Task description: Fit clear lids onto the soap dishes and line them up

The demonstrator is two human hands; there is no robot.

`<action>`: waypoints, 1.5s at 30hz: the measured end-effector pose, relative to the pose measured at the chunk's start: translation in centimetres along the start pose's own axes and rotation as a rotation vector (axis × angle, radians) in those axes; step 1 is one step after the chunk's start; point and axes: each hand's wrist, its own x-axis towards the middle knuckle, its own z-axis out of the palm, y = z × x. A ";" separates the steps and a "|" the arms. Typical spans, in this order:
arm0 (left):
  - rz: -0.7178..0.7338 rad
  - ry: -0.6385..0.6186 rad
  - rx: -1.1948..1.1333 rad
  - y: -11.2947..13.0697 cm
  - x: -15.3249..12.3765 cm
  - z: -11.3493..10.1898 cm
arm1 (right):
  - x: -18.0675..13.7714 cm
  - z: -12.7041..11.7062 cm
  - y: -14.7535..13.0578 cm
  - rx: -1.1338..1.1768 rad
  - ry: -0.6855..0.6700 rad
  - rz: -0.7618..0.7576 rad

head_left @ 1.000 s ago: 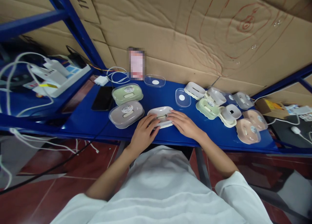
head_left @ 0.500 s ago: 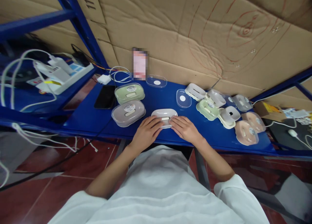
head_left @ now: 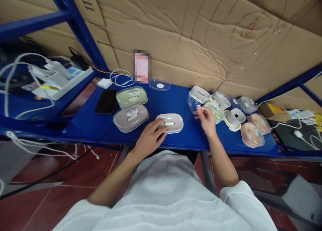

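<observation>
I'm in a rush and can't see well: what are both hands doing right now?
Left hand: open, resting on the white box.
Right hand: holding a clear lid.

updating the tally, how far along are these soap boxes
Done: the green oval soap box and the grey oval soap box are lidded. In hand: left hand rests on the white oval dish, right hand lifts a clear plastic lid. Left, seemingly: the jumbled pile of dishes at right.

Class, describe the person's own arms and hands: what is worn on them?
Both hands, left hand and right hand, are bare: no gloves, rings or watch visible. The forearms are uncovered; short white sleeves end near the elbows, part of a white shirt.
</observation>
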 end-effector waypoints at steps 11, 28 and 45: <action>-0.004 -0.010 -0.007 0.2 0.0 -0.2 | -3.4 -0.6 -0.9 -0.566 0.165 -0.096; -0.182 -0.111 -0.279 -1.4 -0.3 -0.4 | -5.3 0.4 -4.5 -0.116 -0.548 -0.466; -0.238 -0.072 -0.246 -1.5 -0.4 -0.1 | -4.8 1.3 -4.1 -0.432 -0.451 -0.674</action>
